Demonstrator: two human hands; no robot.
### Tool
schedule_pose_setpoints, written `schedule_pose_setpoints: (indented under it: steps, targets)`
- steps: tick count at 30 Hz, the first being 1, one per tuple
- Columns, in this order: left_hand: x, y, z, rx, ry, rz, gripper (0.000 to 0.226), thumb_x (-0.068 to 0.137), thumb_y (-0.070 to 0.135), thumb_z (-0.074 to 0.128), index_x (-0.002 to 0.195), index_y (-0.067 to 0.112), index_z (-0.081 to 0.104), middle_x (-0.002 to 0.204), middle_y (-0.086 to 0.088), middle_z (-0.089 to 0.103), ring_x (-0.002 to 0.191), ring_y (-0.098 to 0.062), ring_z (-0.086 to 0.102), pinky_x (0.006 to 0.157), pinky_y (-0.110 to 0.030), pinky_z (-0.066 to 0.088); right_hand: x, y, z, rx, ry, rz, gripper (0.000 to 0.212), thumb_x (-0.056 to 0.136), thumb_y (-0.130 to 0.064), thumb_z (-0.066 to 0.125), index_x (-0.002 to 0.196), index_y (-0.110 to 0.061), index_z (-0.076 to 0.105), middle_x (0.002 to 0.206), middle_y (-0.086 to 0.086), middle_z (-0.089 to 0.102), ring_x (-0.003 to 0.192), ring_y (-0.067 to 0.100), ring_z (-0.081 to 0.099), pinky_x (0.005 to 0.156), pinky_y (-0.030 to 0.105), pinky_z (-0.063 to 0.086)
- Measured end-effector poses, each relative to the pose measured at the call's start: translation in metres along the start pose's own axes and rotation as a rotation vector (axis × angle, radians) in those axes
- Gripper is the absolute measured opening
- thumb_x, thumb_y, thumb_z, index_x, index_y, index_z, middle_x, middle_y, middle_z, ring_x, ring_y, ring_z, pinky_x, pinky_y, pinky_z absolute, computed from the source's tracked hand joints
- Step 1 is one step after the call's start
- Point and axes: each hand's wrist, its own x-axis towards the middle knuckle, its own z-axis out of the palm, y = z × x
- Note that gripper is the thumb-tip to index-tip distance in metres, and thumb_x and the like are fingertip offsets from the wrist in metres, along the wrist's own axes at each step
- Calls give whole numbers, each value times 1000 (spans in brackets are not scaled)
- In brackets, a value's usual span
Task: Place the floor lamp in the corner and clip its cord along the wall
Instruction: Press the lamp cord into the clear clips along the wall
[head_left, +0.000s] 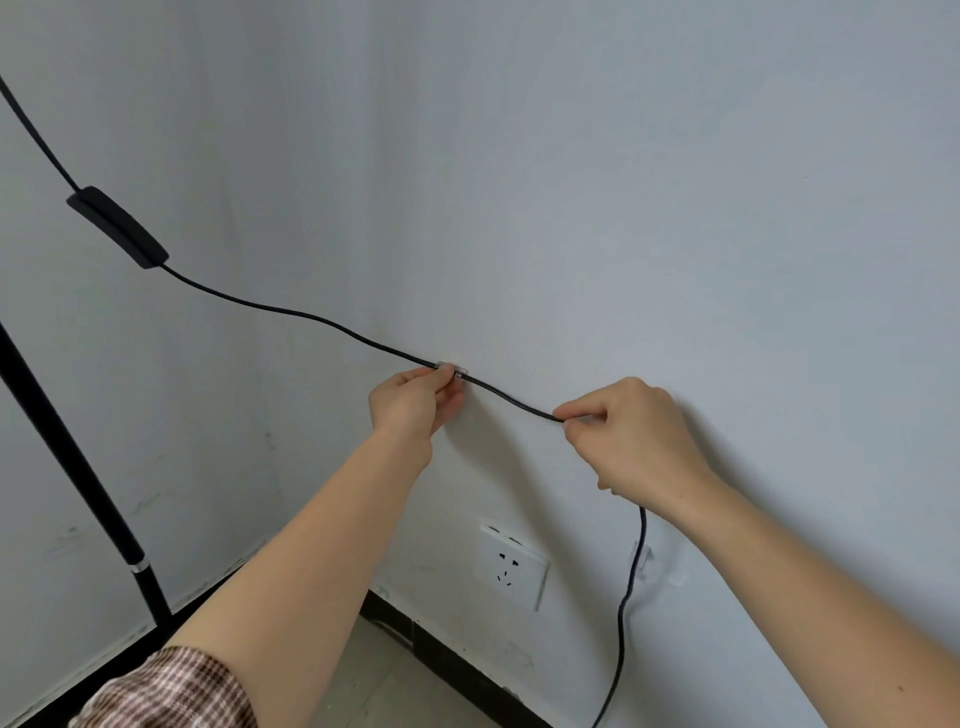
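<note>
The black lamp cord (311, 316) runs from the upper left, through a black inline switch (118, 227), down across the white wall. My left hand (415, 400) pinches the cord at a small clear clip (456, 370) stuck on the wall. A short way to the right, my right hand (631, 434) pinches the same cord, which then drops below my wrist to the floor (623, 613). The lamp's black pole (67, 457) stands at the left, near the corner.
A white wall socket (511, 566) sits low on the wall under my hands. Two more clear clips (644, 558) are stuck to the wall right of it. A dark skirting board (467, 670) runs along the tiled floor.
</note>
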Motion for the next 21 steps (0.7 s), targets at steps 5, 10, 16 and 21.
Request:
schedule_pose_setpoints:
  steps: [5,10,16,21]
  targets:
    - [-2,1,0,2,20,1,9,80,-2,68,78,0,59,72,-11,65,64,-16,66,65,-24,59,-5,4,-3,105,52,14,24,81,-15,55,90,-25,75,59,-14,62,34,9,58,42,23,51]
    - [-2,1,0,-3,27,-15,7,80,0,68,82,-3,62,75,-12,66,67,-17,68,65,-24,60,-5,7,-11,47,128,-17,5,79,-23,63,78,-23,68,54,-9,61,45,16,64,52,33,57]
    - [-5,-1,2,38,41,24,8,75,1,73,73,1,65,69,-7,68,63,-15,68,66,-23,60,-12,15,-16,10,104,-22,23,82,-15,53,91,-26,72,68,-6,70,52,21,67,61,38,60]
    - [-10,-2,5,54,38,59,10,74,0,74,75,2,65,71,-6,69,63,-15,67,65,-22,60,-14,19,-19,70,158,-6,14,83,-18,62,87,-23,75,68,-11,70,54,19,68,61,33,59]
